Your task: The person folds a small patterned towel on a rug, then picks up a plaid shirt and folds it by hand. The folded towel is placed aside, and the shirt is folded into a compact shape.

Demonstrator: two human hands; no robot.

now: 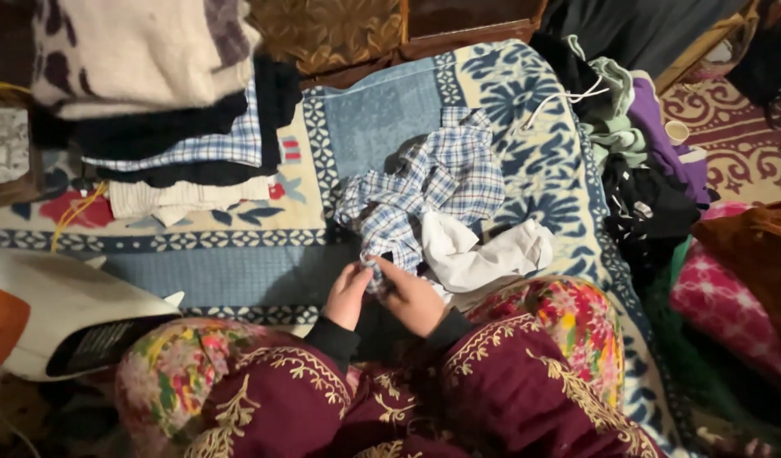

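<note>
A: Report occlusions at the hands.
B: The plaid shirt (424, 191) covers the fingertips of the left hand (348, 295) and right hand (413, 298); the grip cannot be told.
A: Report edge cut-offs.
B: The iron (47, 318) is cut by the left edge. The folded stack (161, 102) runs past the top edge.

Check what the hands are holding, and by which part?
Both the left hand and right hand pinch the near edge of the crumpled blue-and-white checked cloth shirt with their fingers; exact part unclear.
</note>
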